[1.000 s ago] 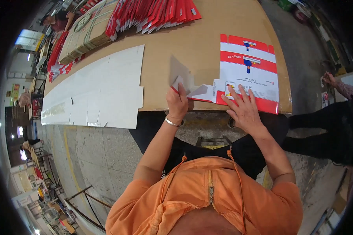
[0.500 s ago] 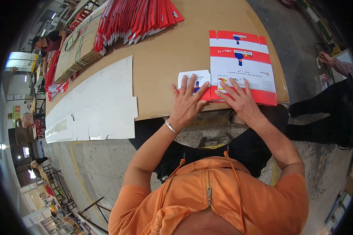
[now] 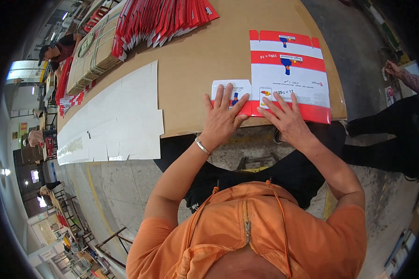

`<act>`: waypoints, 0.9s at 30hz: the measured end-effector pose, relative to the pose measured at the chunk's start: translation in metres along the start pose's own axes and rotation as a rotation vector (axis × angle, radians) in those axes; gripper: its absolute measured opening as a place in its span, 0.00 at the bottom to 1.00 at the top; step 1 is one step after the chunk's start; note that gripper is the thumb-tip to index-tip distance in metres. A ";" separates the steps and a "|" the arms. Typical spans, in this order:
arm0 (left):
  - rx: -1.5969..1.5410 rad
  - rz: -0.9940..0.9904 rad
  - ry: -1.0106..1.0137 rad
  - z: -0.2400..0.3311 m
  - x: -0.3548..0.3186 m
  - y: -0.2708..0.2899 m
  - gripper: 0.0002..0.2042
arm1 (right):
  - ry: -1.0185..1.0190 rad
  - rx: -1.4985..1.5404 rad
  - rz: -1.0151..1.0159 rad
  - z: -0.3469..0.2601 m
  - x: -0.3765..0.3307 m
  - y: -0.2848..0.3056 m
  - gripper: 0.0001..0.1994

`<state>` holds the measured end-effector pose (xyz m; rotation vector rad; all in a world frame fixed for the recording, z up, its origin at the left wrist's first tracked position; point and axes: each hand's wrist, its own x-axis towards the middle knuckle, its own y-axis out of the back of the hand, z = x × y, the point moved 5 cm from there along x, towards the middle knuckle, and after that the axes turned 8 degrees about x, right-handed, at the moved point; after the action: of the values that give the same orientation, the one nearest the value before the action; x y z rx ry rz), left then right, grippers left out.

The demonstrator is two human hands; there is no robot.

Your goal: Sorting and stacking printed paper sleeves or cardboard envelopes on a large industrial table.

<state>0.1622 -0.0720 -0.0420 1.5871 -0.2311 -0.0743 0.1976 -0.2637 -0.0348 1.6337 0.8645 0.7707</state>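
A flat red and white printed carton blank lies near the front edge of the brown table. My left hand presses flat, fingers spread, on the blank's white side flap and its red lower strip. My right hand lies flat beside it on the blank's lower left part, fingers apart. Neither hand grips anything. A silver bracelet sits on my left wrist.
White flat cardboard sheets overhang the table's left front edge. A fanned row of red folded cartons and a bundled stack lie at the back. A person stands far left; another person's arm shows at the right.
My left hand held the white flap lifted, then laid it down and now presses it flat. The right hand stayed on the blank.
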 end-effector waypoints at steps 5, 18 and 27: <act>-0.009 0.036 0.016 -0.009 -0.005 0.004 0.27 | 0.048 0.052 0.033 -0.005 0.012 0.006 0.31; -0.055 0.066 0.033 0.008 -0.008 0.005 0.28 | 0.033 0.153 0.086 -0.005 -0.005 0.013 0.34; -0.073 0.066 0.045 0.008 -0.003 0.004 0.28 | 0.019 0.119 0.122 0.000 -0.004 0.009 0.30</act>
<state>0.1570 -0.0790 -0.0385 1.5053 -0.2433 0.0041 0.1964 -0.2682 -0.0263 1.8002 0.8443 0.8334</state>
